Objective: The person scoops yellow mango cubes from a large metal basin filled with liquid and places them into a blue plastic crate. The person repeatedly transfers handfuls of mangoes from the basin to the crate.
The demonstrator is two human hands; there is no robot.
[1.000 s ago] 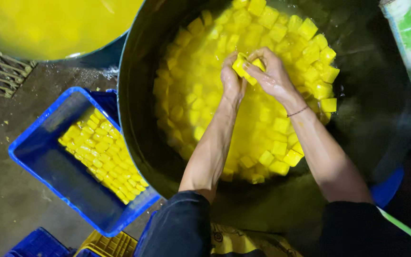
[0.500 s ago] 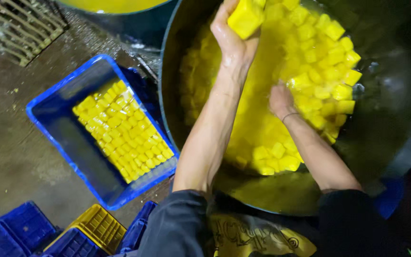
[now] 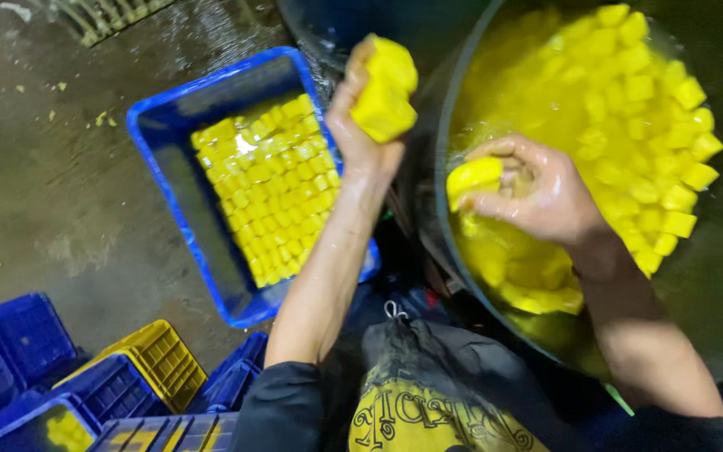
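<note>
Now the left hand [image 3: 361,138] grips two wet yellow blocks [image 3: 384,92], raised between the blue crate [image 3: 161,125] and the big metal vat [image 3: 453,251]. The right hand [image 3: 537,197] closes round another yellow piece [image 3: 474,176] over the vat's floating cubes [image 3: 646,125]. Slick fingers and soft blocks: one could slip out or crumble under the squeeze. Below lies a wet concrete floor [image 3: 52,201], a drain grate [image 3: 115,12], and stacked crates [image 3: 85,385].

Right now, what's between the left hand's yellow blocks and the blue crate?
Head view: nothing lies between. The left hand holds the yellow blocks in the air at the blue crate's right rim, beside the big vat.
</note>
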